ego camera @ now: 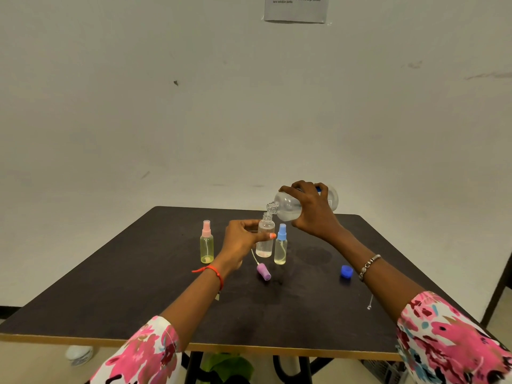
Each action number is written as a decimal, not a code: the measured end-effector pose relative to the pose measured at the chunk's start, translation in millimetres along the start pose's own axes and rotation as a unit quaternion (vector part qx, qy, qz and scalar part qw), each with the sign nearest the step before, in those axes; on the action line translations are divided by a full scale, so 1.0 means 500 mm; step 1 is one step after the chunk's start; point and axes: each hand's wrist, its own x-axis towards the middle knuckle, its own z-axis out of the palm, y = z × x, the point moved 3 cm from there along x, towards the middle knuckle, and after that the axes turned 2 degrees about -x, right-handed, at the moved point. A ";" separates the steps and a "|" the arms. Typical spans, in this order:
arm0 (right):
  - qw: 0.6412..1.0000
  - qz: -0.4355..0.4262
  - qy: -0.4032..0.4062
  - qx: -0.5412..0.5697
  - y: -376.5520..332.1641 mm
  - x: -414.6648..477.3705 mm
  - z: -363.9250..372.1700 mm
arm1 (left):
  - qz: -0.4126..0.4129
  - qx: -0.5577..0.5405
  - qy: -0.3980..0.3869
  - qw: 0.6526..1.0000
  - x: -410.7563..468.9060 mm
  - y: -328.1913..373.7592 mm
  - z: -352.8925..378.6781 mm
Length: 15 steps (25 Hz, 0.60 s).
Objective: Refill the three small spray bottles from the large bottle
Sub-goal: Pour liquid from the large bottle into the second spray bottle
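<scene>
Three small spray bottles stand near the middle of the dark worktop in the head view. The pink-capped bottle at centre left and the blue-capped bottle have their sprayers on. The open small bottle between them has none. Its purple sprayer lies on its side just below it in the frame, probably set aside to free the neck.

The left hand steadies this bottle upright, fingers pinching its body, mouth pointing straight up. Above it the right hand wraps its fingers over the uncapped large bottle. The large bottle's long axis runs almost level: base toward the right of the frame, neck pointing left and slightly down. Its mouth sits just over the small one's mouth, seemingly so liquid drops in without a funnel. A blue cap sits on the worktop at lower right, likely the large bottle's.
</scene>
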 end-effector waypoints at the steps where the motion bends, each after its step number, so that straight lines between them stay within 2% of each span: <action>1: 1.000 -0.001 0.000 -0.001 0.000 0.000 0.001 | -0.001 0.000 -0.001 1.000 0.000 -0.001 0.000; 15: 1.000 0.001 -0.008 0.001 0.005 -0.003 0.011 | -0.001 0.001 0.001 1.000 0.009 -0.019 0.000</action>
